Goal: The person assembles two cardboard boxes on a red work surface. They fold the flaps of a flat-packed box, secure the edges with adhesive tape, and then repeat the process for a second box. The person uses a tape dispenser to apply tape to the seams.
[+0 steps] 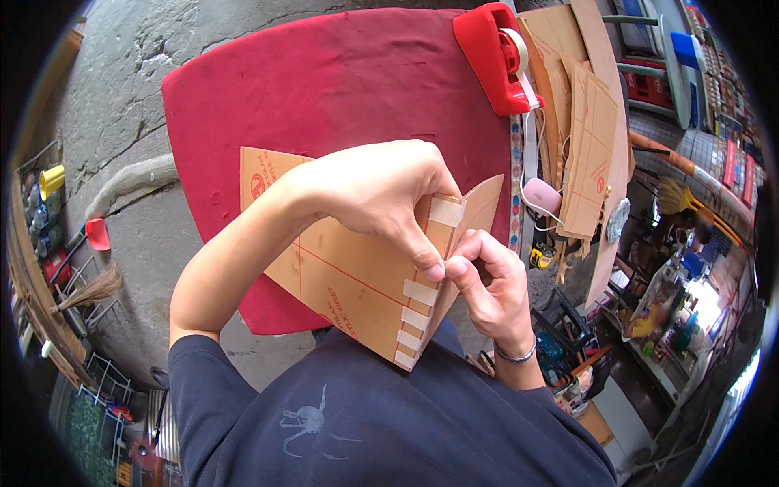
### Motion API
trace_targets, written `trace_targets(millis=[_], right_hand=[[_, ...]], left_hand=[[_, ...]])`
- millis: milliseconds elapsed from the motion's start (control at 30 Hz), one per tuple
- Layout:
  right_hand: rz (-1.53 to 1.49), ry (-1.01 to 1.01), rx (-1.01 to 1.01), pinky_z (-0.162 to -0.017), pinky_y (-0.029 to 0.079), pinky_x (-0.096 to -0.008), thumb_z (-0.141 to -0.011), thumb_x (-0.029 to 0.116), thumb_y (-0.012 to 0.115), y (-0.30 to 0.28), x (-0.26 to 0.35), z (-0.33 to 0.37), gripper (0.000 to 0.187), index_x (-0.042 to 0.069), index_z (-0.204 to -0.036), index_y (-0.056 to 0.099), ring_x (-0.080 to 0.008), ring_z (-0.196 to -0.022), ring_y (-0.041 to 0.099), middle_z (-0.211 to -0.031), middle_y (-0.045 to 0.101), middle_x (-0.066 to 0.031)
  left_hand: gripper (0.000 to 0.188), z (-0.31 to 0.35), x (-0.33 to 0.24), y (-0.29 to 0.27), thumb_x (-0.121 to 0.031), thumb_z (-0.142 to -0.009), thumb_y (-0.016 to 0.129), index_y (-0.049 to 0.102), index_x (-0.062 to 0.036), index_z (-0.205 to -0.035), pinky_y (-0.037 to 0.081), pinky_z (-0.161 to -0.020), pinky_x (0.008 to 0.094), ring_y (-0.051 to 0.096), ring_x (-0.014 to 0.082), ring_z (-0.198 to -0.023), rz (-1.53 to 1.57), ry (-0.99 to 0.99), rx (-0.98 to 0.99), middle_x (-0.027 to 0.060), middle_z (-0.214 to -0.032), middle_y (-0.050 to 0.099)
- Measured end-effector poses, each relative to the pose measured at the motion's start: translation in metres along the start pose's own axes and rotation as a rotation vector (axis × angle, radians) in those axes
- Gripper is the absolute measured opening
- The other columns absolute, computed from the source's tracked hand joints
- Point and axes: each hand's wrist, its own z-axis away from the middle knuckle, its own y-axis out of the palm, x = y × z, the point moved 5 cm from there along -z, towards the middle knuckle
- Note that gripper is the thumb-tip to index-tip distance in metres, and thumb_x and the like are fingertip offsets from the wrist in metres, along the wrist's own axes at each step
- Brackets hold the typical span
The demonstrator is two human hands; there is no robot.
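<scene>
Pinching flat, angular brown panels (345,264): left hand (381,191), right hand (491,284); rectangular tape strips (419,292); creased red cloth (324,89).

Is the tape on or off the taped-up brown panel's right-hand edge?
On: several pale tape strips lie across that edge of the brown panel, spaced apart above and below the left thumb.

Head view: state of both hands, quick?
Left hand: thumb on the brown sheets' taped seam; other fingers mostly hidden, grip can't be told.
Right hand: closed, fingers pinched at the seam; can't tell on what.
</scene>
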Motion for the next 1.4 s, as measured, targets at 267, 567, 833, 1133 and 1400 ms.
trace_targets(millis=[267, 567, 833, 1133, 1400], right_hand=[[-0.058, 0.115, -0.005, -0.064, 0.046, -0.0242, -0.093, 0.016, 0.067, 0.0, 0.0, 0.003, 0.02, 0.0, -0.083, 0.061, -0.0079, -0.069, 0.056, -0.073, 0.064, -0.0038], [-0.081, 0.143, -0.054, -0.058, 0.042, -0.0214, -0.092, 0.018, 0.071, 0.001, -0.007, 0.006, 0.026, 0.003, -0.076, 0.057, -0.0034, -0.067, 0.051, -0.07, 0.06, -0.0001], [-0.295, 0.208, -0.165, -0.051, 0.033, -0.0169, -0.087, 0.014, 0.076, -0.009, -0.03, 0.008, 0.03, 0.008, -0.084, 0.047, -0.0007, -0.061, 0.041, -0.072, 0.05, 0.0048], [-0.179, 0.176, -0.138, -0.057, 0.033, -0.0186, -0.079, 0.025, 0.084, -0.005, -0.035, 0.006, 0.041, 0.008, -0.088, 0.048, -0.0032, -0.066, 0.036, -0.076, 0.043, 0.0056], [-0.127, 0.08, -0.098, -0.059, 0.033, -0.0181, -0.08, 0.019, 0.083, -0.009, -0.024, 0.003, 0.037, 0.009, -0.089, 0.049, -0.0031, -0.069, 0.037, -0.076, 0.043, 0.0063]], left_hand=[[0.039, -0.002, 0.002, 0.002, -0.029, -0.065, 0.091, 0.071, -0.0002, -0.081, 0.05, -0.059, 0.0265, 0.068, 0.0119, -0.064, 0.062, 0.002, 0.008, 0.0076, -0.071, 0.071], [0.038, -0.003, 0.0, 0.003, -0.028, -0.065, 0.091, 0.072, 0.0003, -0.082, 0.051, -0.06, 0.0264, 0.069, 0.0126, -0.065, 0.025, -0.023, 0.023, 0.0083, -0.072, 0.072], [0.039, -0.007, 0.0, 0.005, -0.028, -0.065, 0.091, 0.072, 0.0002, -0.085, 0.052, -0.06, 0.0269, 0.069, 0.0125, -0.066, -0.045, -0.01, 0.025, 0.0088, -0.073, 0.072], [0.039, -0.008, -0.001, 0.001, -0.026, -0.067, 0.09, 0.072, 0.0011, -0.088, 0.053, -0.062, 0.0253, 0.069, 0.0112, -0.067, -0.048, -0.015, 0.031, 0.0075, -0.075, 0.073], [0.037, -0.008, -0.002, 0.0, -0.026, -0.069, 0.089, 0.071, 0.0012, -0.087, 0.053, -0.06, 0.0249, 0.068, 0.0106, -0.065, -0.012, -0.003, 0.051, 0.0077, -0.074, 0.073]])
